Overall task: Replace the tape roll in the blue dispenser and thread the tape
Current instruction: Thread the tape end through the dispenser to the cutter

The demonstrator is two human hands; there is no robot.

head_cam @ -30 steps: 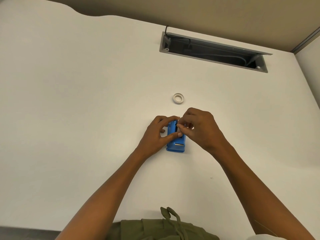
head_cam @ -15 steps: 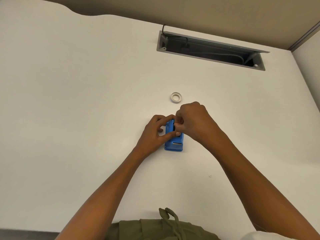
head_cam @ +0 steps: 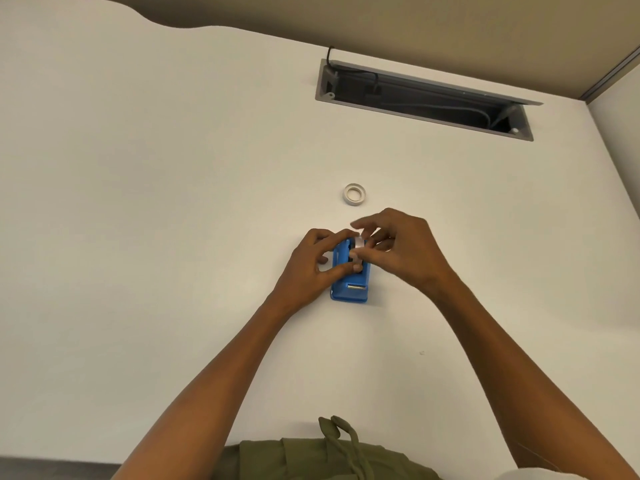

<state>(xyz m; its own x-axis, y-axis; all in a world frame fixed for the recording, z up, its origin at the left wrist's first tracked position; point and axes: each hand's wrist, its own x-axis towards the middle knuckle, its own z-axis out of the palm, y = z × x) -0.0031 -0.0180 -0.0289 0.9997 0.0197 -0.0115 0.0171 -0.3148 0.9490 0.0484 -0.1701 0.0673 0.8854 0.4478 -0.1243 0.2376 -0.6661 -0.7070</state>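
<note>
A small blue tape dispenser (head_cam: 349, 287) lies flat on the white table, its metal cutter toward me. My left hand (head_cam: 313, 263) grips its left side with thumb and fingers. My right hand (head_cam: 398, 247) pinches a whitish tape roll (head_cam: 359, 244) that stands on edge in the dispenser's well; the index finger is lifted. A second white tape roll (head_cam: 354, 194) lies flat on the table a short way beyond the hands.
A grey recessed cable tray (head_cam: 426, 98) with dark cables inside is cut into the table at the back right. A wall and a partition corner bound the table at the far side. My olive garment (head_cam: 329, 455) shows at the near edge.
My right hand has shifted right and opened its fingers somewhat, which reveals the whitish roll upright in the dispenser. My left hand keeps its hold.
</note>
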